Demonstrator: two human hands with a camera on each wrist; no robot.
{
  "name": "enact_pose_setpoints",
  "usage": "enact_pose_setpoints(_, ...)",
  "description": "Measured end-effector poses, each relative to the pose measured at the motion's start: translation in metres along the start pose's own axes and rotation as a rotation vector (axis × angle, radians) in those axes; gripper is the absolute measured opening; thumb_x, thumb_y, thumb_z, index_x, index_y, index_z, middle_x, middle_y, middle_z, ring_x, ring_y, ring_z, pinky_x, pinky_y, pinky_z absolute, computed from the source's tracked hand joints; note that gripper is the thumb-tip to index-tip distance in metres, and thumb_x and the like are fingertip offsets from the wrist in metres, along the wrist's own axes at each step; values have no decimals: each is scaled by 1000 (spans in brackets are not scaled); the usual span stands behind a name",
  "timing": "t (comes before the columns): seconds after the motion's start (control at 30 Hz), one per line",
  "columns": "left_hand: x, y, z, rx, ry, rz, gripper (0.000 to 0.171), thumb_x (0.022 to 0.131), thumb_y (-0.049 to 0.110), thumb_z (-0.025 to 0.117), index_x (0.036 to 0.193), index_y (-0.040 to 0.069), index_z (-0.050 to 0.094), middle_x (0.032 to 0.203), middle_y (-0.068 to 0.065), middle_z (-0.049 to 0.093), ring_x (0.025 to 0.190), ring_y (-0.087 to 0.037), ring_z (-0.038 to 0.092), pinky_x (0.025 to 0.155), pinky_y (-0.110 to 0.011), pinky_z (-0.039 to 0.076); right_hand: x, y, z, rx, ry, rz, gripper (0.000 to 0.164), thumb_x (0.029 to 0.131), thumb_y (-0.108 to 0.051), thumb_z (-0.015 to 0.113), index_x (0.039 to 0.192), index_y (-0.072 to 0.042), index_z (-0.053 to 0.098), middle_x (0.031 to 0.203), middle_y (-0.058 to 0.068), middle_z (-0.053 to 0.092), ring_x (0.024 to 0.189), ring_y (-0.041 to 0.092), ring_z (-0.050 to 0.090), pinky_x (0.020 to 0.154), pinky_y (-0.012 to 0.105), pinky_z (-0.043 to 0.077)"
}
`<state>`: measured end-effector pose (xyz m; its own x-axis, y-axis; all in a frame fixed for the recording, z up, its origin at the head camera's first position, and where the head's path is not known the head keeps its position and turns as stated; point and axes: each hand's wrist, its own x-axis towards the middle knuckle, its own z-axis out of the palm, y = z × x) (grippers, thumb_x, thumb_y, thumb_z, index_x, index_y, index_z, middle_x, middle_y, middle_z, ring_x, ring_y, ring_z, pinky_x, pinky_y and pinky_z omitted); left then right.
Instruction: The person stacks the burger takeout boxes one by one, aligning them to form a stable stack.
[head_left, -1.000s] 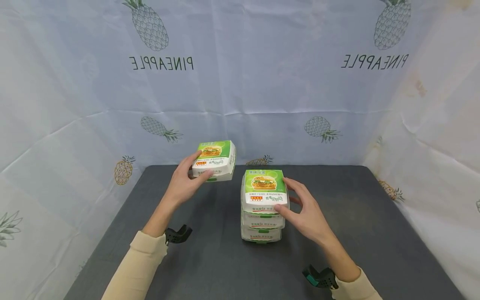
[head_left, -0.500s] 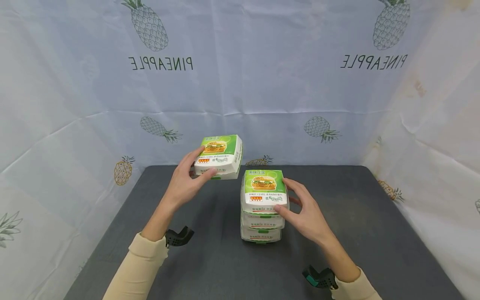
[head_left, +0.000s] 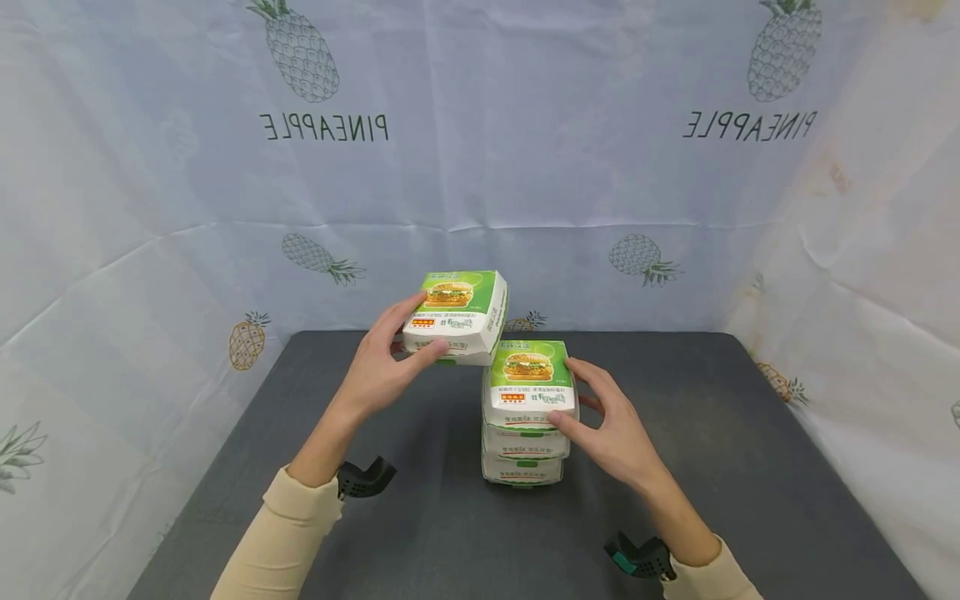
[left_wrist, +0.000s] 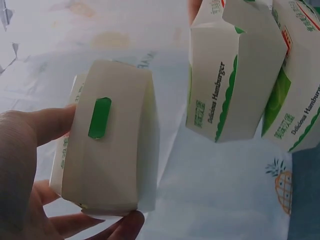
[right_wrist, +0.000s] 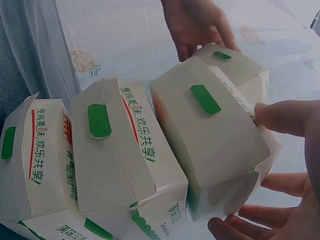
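Observation:
My left hand point(head_left: 378, 371) holds a white and green hamburger box point(head_left: 450, 308) in the air, with thumb on its front and fingers on its left side. That box is slightly tilted, up and to the left of a stack. In the left wrist view its plain white wall with a green tab point(left_wrist: 100, 118) faces the camera. My right hand point(head_left: 611, 421) grips the top hamburger box point(head_left: 528, 375) of the stack by its right side, thumb at the front corner. Under it sit a middle box point(head_left: 525, 443) and a bottom box point(head_left: 522, 469), also visible in the right wrist view.
The stack stands on a dark grey table point(head_left: 450, 533). Behind and beside the table hangs a pale cloth point(head_left: 480, 167) printed with pineapples. A black wrist strap point(head_left: 366, 477) is on the left wrist and another strap point(head_left: 641, 554) on the right.
The left hand has carried its box to the right, closer to the stack; the box rose a little at first. The right hand and the stack have stayed in place.

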<state>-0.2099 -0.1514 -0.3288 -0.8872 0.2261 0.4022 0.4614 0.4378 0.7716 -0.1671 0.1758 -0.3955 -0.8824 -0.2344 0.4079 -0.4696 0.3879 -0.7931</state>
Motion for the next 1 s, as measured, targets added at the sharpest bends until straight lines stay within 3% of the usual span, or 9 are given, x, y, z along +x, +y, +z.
enact_pose_setpoints(0.23, 1, 6, 11, -27, -39, 43, 73, 95, 27, 74, 158, 23, 39, 155, -2, 40, 114, -22, 51, 95, -50, 48, -1, 0, 0, -12, 5, 6, 74, 91, -18, 79, 155, -10, 41, 155, 10, 39, 140, 31, 40, 104, 56, 46)
enact_pose_setpoints(0.57, 2, 11, 25, -24, -79, 71, 73, 93, 29, 76, 157, 22, 41, 156, -2, 39, 121, -22, 52, 96, -47, 49, -2, -2, -1, -13, 13, -3, 72, 92, -18, 78, 154, -10, 43, 155, 11, 40, 140, 34, 42, 105, 55, 46)
enact_pose_setpoints(1.0, 1, 15, 36, -21, -105, 92, 73, 93, 29, 76, 157, 22, 42, 158, -2, 39, 125, -22, 50, 96, -47, 49, 5, -14, -14, -65, 56, 13, 69, 93, -22, 77, 154, -16, 45, 155, 8, 41, 140, 36, 43, 111, 57, 38)
